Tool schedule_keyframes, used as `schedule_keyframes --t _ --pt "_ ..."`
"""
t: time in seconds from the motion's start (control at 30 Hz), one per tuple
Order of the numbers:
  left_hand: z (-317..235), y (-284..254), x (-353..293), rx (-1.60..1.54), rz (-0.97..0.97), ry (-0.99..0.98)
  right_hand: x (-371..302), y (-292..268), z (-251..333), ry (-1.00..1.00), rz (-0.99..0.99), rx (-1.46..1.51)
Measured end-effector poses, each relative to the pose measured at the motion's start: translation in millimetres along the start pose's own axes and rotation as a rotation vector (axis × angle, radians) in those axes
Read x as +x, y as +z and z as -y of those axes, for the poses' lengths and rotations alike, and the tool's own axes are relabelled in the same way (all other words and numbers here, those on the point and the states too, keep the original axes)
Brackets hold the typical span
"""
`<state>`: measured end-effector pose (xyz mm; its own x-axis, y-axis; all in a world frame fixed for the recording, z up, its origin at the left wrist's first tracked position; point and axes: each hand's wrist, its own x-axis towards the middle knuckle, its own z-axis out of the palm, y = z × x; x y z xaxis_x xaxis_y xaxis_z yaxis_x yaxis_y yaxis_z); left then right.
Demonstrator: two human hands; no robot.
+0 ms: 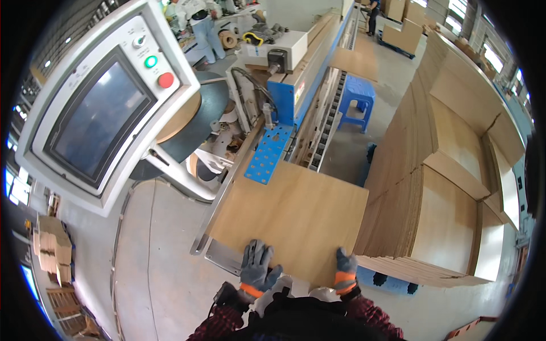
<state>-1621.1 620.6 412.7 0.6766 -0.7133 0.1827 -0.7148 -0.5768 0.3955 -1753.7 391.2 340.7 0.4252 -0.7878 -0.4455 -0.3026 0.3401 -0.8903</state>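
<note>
A flat light-brown wood panel (296, 216) lies on the machine's infeed bed, its far left part under a blue perforated plate (267, 154). My left hand (257, 268), in a grey glove with an orange cuff, rests on the panel's near left edge with fingers stretched out. At the near right corner my right hand (346, 268), gloved the same way, grips the panel's side edge; its fingers are partly hidden. A metal guide rail (219, 210) runs along the panel's left side.
A control console (96, 119) with screen and buttons stands at left. Tall stacks of panels (398, 210) rise at right on a blue pallet (392, 282). Beyond are a blue stool (357, 99), a roller conveyor (329, 122) and a person (199, 25) at the back.
</note>
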Motion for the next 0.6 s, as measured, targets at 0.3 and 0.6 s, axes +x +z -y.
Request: schedule_keyframes --t 0.3,0.6 --pt "18 60 128 0.123 -0.193 0.158 129 19 35 -0.038 -0.111 0.114" --pt "33 94 231 0.206 -0.149 0.222 100 20 114 -0.657 -0.506 -0.586"
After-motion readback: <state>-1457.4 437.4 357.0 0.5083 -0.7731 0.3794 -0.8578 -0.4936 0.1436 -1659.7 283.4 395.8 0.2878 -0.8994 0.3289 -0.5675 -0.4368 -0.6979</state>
